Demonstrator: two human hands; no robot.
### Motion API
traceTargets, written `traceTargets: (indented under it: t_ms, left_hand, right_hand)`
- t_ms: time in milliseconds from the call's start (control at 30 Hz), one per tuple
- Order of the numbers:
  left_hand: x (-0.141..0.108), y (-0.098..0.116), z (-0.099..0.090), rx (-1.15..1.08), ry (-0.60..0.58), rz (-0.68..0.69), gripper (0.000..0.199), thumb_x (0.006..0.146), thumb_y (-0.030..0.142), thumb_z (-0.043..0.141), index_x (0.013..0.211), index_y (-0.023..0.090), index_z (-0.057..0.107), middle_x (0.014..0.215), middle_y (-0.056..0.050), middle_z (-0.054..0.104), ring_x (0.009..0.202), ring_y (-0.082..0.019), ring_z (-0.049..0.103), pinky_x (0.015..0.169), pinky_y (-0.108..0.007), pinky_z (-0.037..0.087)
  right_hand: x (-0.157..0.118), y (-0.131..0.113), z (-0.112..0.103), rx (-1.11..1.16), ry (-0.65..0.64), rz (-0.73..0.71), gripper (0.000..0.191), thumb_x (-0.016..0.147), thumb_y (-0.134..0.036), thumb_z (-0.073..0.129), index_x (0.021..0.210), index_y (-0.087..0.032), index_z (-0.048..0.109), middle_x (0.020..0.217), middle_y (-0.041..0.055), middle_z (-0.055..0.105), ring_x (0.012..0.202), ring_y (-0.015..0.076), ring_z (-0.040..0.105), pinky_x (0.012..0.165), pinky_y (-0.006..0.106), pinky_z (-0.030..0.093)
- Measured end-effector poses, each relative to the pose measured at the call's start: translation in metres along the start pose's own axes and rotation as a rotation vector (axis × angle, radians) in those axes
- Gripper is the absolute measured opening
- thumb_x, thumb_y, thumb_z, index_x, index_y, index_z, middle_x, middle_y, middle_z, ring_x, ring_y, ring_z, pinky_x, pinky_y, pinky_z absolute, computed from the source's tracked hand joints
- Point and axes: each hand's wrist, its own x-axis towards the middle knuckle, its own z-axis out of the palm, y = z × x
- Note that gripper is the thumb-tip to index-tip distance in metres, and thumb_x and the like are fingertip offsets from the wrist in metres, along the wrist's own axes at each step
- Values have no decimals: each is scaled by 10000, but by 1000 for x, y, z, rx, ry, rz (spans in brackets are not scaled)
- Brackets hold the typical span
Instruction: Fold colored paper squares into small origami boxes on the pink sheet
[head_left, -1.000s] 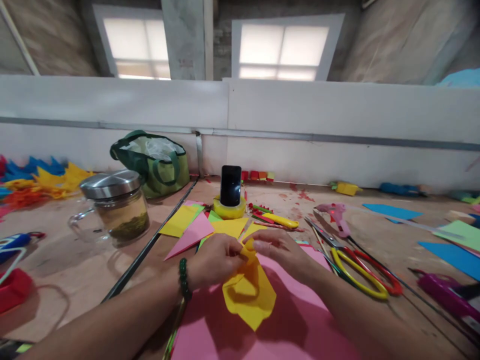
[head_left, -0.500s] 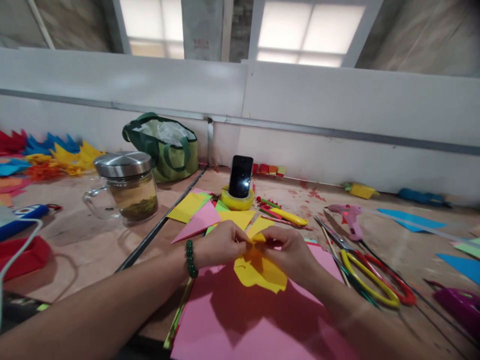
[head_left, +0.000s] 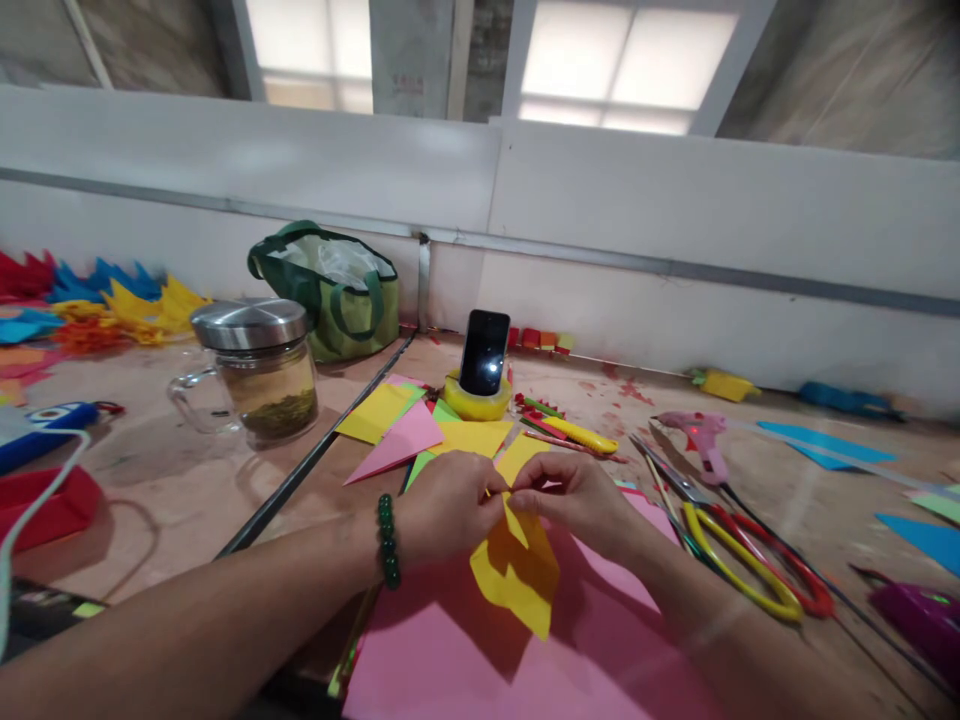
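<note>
A folded yellow paper piece (head_left: 517, 575) hangs from the fingertips of both hands, over a stack of pink paper (head_left: 457, 640). My left hand (head_left: 465, 500), with a green bead bracelet (head_left: 388, 541) at the wrist, pinches its top edge from the left. From the right, my right hand (head_left: 566, 495) pinches the same edge, its fingertips meeting the left ones. Just beyond the hands lie a pink paper triangle (head_left: 401, 438) and yellow sheets (head_left: 375, 413).
A glass tea jug (head_left: 259, 375) and a green bag (head_left: 352, 300) stand at the left. A phone (head_left: 484, 352) leans on a tape roll (head_left: 476, 400). To the right lie scissors (head_left: 742, 560), a pink glue gun (head_left: 697, 440) and a yellow cutter (head_left: 585, 435).
The yellow paper has turned and narrowed, with its lower point hanging further down and a flap now showing at the top. My hands have drawn slightly closer together.
</note>
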Motion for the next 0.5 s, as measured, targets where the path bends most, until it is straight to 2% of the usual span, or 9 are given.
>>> traceTargets:
  t_ms: [133,267,500]
  left_hand:
    - [0,3,-1,53,-4,-14,222,751,134,500,610,149,672,669,-36,668,598,-124,556,556,-216,352]
    - [0,3,-1,40,-4,-3,198,711,136,513,615,159,684,659,-38,685,594,-135,574,560,-218,374]
    - [-1,2,0,22,-16,-72,217,678,134,494,669,170,708,684,-38,696,621,-149,593,567,-227,377]
  right_hand:
    - [1,3,-1,-87,-5,-32,53,676,-201,680,652,-161,703,591,-12,636,538,101,518,509,213,407]
    - [2,7,-1,-171,4,-86,64,698,-174,647,661,-169,699,597,-12,645,540,109,526,517,223,409]
    - [-1,8,2,-408,20,-216,117,762,-94,628,738,-184,699,716,1,688,673,139,603,636,249,441]
